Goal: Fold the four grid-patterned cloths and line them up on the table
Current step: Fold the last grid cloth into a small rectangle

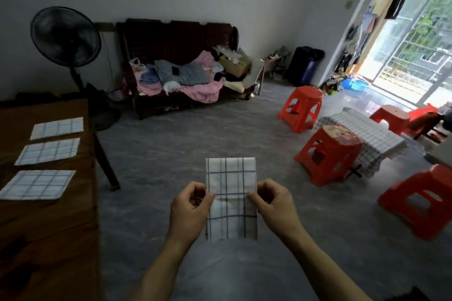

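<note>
Nearest, two bare forearms reach in from the bottom edge, cut off by the frame. The left hand [189,210] and right hand [274,202] hold a cloth [231,199] in the air over the grey floor [195,144], to the right of the table. Each hand pinches one side edge of it about halfway up, thumb against curled fingers. The cloth is white with thin dark grid lines, a tall narrow rectangle that looks folded, with a crisp top edge; its lower half hangs in shadow and a slight crease crosses it at the level of the thumbs.

On the left, the brown wooden table [49,239] holds three more grid cloths lying flat in a row from near to far: the near cloth [36,184], the middle cloth [49,151] and the far cloth [58,127]. They lie apart from one another, and their pale lines are fainter than those of the held one. The table's left side and near end are cut off.

To the right stand red stools [327,156]. Farther off are a black fan [65,36] and a dark bench [181,63] heaped with clothes too jumbled to sort out.

No readable writing shows anywhere.
</note>
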